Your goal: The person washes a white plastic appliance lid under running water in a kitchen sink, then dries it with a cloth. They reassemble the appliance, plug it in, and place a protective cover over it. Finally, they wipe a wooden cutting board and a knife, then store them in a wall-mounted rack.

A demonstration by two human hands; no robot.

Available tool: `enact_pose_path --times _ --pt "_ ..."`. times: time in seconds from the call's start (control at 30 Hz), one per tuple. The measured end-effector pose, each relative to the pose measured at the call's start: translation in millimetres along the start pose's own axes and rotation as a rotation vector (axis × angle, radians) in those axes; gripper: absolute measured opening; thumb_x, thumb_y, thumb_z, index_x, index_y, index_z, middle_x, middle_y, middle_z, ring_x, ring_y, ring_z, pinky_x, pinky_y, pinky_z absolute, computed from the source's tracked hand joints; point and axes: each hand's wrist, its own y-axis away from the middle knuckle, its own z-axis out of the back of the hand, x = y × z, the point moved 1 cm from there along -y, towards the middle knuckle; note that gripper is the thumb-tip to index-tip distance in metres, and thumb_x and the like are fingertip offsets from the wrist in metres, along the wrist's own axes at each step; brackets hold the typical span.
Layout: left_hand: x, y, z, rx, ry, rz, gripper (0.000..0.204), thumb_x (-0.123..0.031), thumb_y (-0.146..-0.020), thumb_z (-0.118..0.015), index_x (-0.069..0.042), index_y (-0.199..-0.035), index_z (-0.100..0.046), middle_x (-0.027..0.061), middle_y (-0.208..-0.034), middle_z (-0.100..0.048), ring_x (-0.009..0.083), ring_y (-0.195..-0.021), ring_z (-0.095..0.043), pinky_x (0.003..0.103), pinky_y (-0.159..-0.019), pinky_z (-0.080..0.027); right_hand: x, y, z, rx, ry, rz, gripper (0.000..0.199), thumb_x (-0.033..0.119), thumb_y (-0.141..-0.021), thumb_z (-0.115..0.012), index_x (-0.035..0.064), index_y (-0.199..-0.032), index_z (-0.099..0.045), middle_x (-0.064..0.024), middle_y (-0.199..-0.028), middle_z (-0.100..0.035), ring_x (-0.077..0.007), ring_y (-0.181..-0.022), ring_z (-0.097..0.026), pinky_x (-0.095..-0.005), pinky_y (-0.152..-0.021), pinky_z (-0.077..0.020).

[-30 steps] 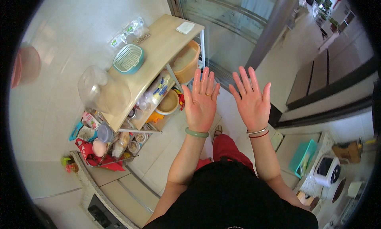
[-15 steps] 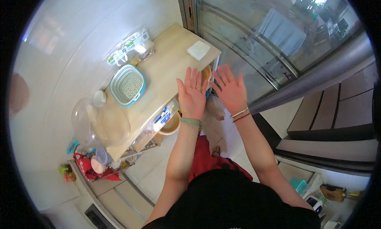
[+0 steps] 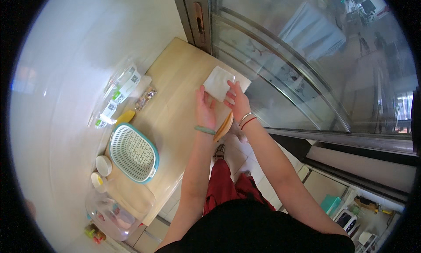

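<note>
White cloth (image 3: 215,84) lies on the far right part of the table (image 3: 175,69), and both hands have come up to it. Biggest of all, a glass door (image 3: 263,73) stands on the far right, next to the table. On the near left there is a big clear tub (image 3: 107,211), and a bit farther off sits a blue and white basket (image 3: 131,150) with holes in it. Farther still, clear packets (image 3: 125,88) lie by the wall.

A moment ago the hands were flat and wide, palms up. Now they have turned in to face each other, with the fingers bent a little and a gap between them. The left hand (image 3: 205,112) is at the near left edge of the cloth. The right hand (image 3: 238,103) has its fingers over the right side. I see nothing held, but I cannot tell if they touch the cloth. So the cloth is now the nearest thing to both hands.
</note>
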Motion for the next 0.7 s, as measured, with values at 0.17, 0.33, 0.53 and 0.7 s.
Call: enact_pose_path --times 0.17,0.33,0.53,0.7 --pt "3 -12 -8 0.026 -0.038 0.073 0.061 -0.049 -0.099 -0.047 -0.006 -0.142 -0.043 0.0051 -0.142 -0.045 0.0203 -0.131 -0.039 0.040 -0.109 -0.028 -2 -10 2 -0.085 0.069 0.007 0.059 0.052 -0.100 -0.043 0.0057 -0.133 -0.057 -0.0026 -0.133 -0.057 -0.0157 -0.102 -0.051 -0.0292 -0.087 -0.0408" --pt "4 27 -34 0.111 -0.091 0.126 0.058 -0.046 -0.099 -0.049 -0.007 -0.141 -0.042 0.0071 -0.135 -0.050 0.0210 -0.122 -0.048 0.037 -0.106 -0.034 10 48 35 -0.037 -0.101 0.122 0.056 0.052 -0.100 -0.043 0.0066 -0.129 -0.060 -0.0035 -0.125 -0.061 -0.0142 -0.111 -0.050 -0.0292 -0.091 -0.0399" --pt "59 110 -82 0.273 -0.107 0.400 0.046 -0.029 -0.101 -0.051 -0.005 -0.139 -0.042 0.0083 -0.122 -0.057 0.0194 -0.100 -0.061 0.032 -0.090 -0.050 14 166 128 -0.169 -0.362 0.231 0.051 0.044 -0.103 -0.041 0.0018 -0.126 -0.058 -0.0052 -0.123 -0.062 -0.0163 -0.108 -0.055 -0.0322 -0.092 -0.0423" --pt "139 219 -128 0.559 -0.108 0.489 0.042 -0.013 -0.097 -0.055 -0.007 -0.138 -0.045 0.0053 -0.128 -0.056 0.0179 -0.114 -0.059 0.033 -0.096 -0.050 15 300 205 -0.374 -0.179 0.530 0.036 0.031 -0.102 -0.049 0.0043 -0.121 -0.062 -0.0031 -0.115 -0.063 -0.0140 -0.104 -0.056 -0.0317 -0.091 -0.0436"
